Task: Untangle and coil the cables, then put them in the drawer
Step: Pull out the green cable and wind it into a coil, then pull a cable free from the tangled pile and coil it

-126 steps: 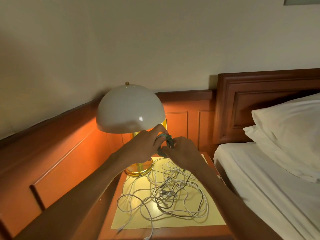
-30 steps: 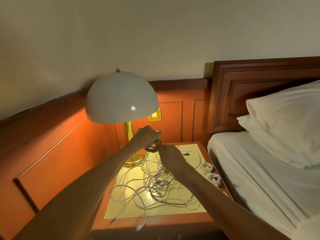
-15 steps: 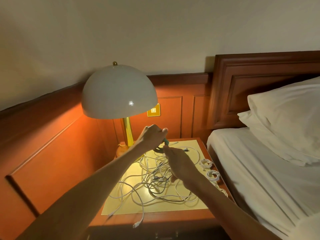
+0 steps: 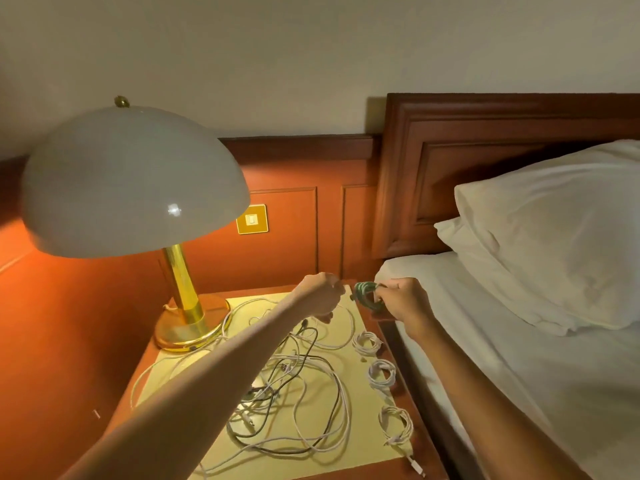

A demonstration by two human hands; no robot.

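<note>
While my right hand (image 4: 403,303) curls its fingers round the green cable coil (image 4: 364,293) above the nightstand's (image 4: 363,445) one o'clock corner, my left hand (image 4: 320,294) sits just at its nine o'clock, fingers curled; whether they pinch anything I cannot tell. The tangled cables (image 4: 294,386) sprawl mid-top, three white coils (image 4: 381,374) line the three o'clock edge, and the lamp (image 4: 135,181) stands at ten o'clock

On the nightstand (image 4: 367,431) the lamp (image 4: 135,181) stands at ten o'clock, tangled cables (image 4: 294,393) lie central, three coiled cables (image 4: 381,374) line three o'clock.
</note>
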